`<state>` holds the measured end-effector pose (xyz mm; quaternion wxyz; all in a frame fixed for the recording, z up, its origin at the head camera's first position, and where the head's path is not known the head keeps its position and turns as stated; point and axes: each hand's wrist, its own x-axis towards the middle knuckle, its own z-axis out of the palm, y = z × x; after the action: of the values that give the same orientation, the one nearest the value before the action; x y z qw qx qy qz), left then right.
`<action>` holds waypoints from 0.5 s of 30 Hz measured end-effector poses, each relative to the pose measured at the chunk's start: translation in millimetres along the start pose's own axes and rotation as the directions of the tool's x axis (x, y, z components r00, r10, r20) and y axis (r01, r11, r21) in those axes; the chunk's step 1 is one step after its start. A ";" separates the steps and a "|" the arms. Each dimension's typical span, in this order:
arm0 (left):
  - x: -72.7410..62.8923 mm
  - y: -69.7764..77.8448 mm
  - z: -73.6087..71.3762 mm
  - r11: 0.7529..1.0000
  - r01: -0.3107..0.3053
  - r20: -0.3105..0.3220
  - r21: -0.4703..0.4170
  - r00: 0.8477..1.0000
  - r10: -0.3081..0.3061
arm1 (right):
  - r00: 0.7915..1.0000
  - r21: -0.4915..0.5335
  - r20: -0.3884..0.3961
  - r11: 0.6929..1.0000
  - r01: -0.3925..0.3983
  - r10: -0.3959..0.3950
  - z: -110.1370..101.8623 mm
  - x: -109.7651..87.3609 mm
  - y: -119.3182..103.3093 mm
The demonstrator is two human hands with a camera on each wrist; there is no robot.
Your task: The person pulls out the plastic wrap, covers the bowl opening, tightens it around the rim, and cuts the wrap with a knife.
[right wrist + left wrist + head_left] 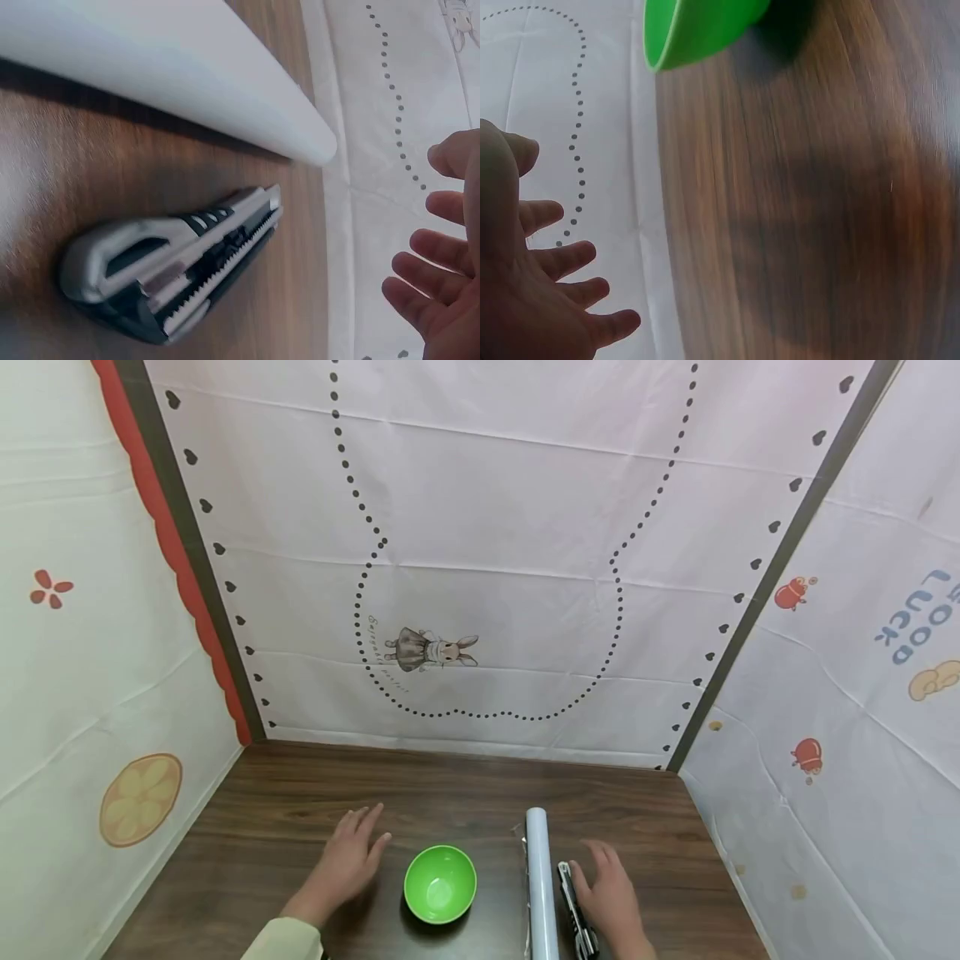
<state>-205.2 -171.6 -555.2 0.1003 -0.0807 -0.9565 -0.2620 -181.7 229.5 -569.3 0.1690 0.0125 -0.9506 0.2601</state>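
A green bowl [440,885] sits on the dark wooden table, its rim also in the left wrist view at the top. To its left, my left hand [347,864] hovers with fingers spread, holding nothing. Right of the bowl lies a white roll [542,885], pointing away from me, with clear wrap along its left side. Beside the roll is a black and grey utility knife [180,262]; no blade can be made out sticking from its tip. My right hand [611,893] is just right of the knife, fingers loosely extended and holding nothing.
The brown wooden table [315,793] is bounded by white printed cloth walls at the back [487,610], left [60,693] and right [862,710]. The roll and knife run toward the near edge of the head view.
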 end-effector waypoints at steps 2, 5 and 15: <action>-1.5 3.0 1.9 0.999 0.013 0.015 -0.046 1.000 -0.012 | 1.000 0.008 0.018 1.000 -0.005 0.005 1.7 -1.9 -1.7; -3.9 7.0 4.5 0.994 0.028 0.030 -0.102 0.999 -0.025 | 1.000 0.019 0.018 1.000 -0.011 0.010 3.8 -5.0 -4.5; -6.6 14.0 12.3 0.968 0.118 0.110 -0.223 0.989 -0.095 | 0.998 0.015 -0.026 0.999 0.051 -0.050 13.6 -16.1 -16.3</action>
<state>-197.8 -154.0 -560.4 0.0290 -0.0531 -0.9266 -0.3712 -169.0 207.6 -577.5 0.1874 0.0346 -0.9457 0.2633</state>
